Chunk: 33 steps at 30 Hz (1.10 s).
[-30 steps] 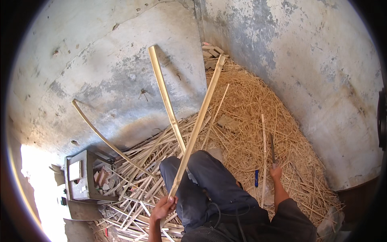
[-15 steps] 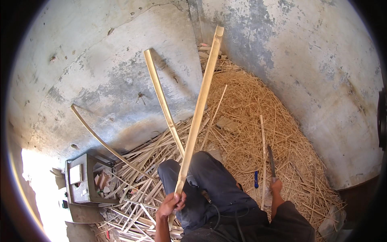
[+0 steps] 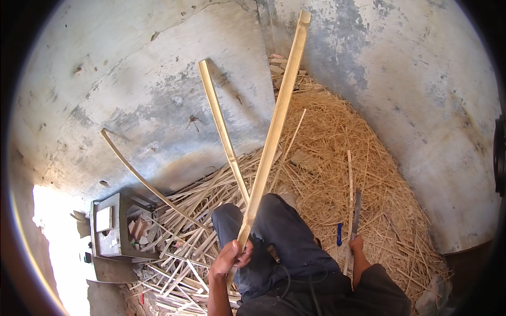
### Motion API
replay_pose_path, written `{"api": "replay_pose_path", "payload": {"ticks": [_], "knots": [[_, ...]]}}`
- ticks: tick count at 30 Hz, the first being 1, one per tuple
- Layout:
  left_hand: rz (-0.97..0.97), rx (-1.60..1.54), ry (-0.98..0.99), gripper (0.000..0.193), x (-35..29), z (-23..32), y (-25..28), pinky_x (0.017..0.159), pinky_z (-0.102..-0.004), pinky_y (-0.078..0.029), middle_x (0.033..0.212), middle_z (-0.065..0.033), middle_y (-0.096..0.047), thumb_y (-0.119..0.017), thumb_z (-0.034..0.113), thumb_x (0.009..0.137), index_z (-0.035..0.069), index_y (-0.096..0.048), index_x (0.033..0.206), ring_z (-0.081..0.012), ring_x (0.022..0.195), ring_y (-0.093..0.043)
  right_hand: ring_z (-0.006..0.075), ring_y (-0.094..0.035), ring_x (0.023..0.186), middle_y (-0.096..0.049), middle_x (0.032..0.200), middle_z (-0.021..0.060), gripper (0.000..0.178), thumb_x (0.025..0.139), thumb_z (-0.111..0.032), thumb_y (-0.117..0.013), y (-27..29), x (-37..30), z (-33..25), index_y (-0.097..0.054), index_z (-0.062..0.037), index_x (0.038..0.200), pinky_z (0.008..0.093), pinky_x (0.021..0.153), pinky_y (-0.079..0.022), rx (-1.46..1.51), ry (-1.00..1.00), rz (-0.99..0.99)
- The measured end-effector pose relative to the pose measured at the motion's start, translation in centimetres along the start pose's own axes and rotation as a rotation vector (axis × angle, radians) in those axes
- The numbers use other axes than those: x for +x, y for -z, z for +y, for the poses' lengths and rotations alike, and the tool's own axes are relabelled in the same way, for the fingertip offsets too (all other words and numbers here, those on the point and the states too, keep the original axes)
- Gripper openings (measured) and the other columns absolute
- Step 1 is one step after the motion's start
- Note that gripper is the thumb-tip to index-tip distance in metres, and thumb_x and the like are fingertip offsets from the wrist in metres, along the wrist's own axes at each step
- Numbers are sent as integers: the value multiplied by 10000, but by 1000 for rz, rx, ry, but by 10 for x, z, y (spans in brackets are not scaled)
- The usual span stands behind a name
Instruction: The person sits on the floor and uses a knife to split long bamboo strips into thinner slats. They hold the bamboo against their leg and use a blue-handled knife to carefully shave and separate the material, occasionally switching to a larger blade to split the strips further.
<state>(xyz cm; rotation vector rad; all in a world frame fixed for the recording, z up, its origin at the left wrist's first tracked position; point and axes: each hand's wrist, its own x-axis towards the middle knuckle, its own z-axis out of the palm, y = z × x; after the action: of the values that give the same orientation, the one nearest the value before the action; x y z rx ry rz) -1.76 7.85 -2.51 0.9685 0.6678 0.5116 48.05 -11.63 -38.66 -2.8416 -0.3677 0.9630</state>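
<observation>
My left hand (image 3: 233, 256) is closed round the lower part of a long split bamboo piece (image 3: 278, 118). The bamboo slants up and away to the right across my left knee, its hollow inner side showing. Low at my right side, my right hand (image 3: 357, 245) grips a long knife (image 3: 358, 210) by its handle. The dark blade points away from me over the straw. Behind the held bamboo, another split bamboo piece (image 3: 223, 124) stands tilted toward the wall. A thin pale strip (image 3: 350, 184) lies just left of the knife.
Bamboo shavings (image 3: 329, 142) heap up in the corner between two worn walls. Loose bamboo strips (image 3: 179, 253) cover the floor at the left, by a grey box-like frame (image 3: 112, 231) holding rubble. A curved strip (image 3: 142, 176) leans on the left wall. A blue object (image 3: 339, 234) lies near the knife.
The held bamboo's far end has risen and shifted right, and my left hand has moved slightly up and right. My right hand still holds the knife low. The whole view has shifted a little.
</observation>
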Motion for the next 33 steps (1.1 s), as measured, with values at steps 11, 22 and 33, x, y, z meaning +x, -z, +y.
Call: {"api": "replay_pose_path", "payload": {"ticks": [11,22,33], "knots": [[-25,49,22,737,14,19,-15,433,-240,-240,617,40,-354,-369,693,1071,-12,-579,1037,-60,474,-307,400,-665,1194,-680,1261,228,514,905,-204,-763,8,-1,2,-586,-21,1352,505,992,-544,3,-55,146],[33,217,-39,736,33,44,-38,440,-246,-295,610,24,-354,-279,632,1116,-34,-585,1054,-83,460,-353,392,-687,1049,-724,1115,196,165,891,-93,-636,-11,-26,-65,-767,-78,991,446,965,-533,110,660,24],[-56,204,-68,812,33,64,-55,445,-248,-301,595,21,-357,-285,704,1081,-45,-599,1050,-85,453,-356,435,-597,1214,-553,1407,277,318,877,-132,-652,-102,1,-53,-691,4,1162,532,1082,-495,-201,260,59]]}}
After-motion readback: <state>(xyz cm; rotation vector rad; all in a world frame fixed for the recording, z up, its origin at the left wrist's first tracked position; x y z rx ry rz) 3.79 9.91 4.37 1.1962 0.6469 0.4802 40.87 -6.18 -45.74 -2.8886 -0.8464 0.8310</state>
